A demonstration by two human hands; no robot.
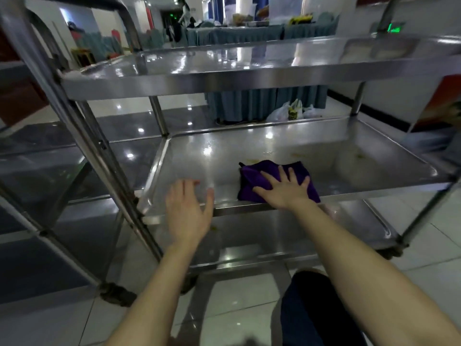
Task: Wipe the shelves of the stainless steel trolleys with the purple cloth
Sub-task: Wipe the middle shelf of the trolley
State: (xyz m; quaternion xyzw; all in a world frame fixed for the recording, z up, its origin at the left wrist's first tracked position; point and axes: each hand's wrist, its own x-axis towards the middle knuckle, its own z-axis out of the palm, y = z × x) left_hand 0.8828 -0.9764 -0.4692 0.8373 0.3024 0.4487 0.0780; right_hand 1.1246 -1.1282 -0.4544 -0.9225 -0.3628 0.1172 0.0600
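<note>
Purple cloth (250,179), where is it and what has it?
— Under the right hand (284,189). The palm lies flat on it, fingers straight and spread. Nothing curls round the fabric, so it is pressed, not gripped. A flat palm spreads the push across the bunched cloth, which I judge suits rubbing better than a pinch.
And the other one?
— The left hand (188,213) is open and holds nothing, its fingers loosely extended over the near left part of the middle shelf (174,168). Whether it touches the steel I cannot tell, as the fingertips are blurred. It looks placed to steady the person while the right pushes.
Where on the shelf is the cloth?
— Near the front rim, roughly mid-width. Just beyond it is a yellowish smear (253,161), and another fleck (359,156) sits well apart towards the far right. So I'd say this shelf is only partly done, and the next strokes should go forward and rightward.
The rest?
— The top shelf (224,82) overhangs, which is likely why the person is low, with a dark-trousered knee (316,308) showing at the bottom. The bottom shelf (287,236) and a second trolley (45,176) just to the left are presumably left to wipe
</note>
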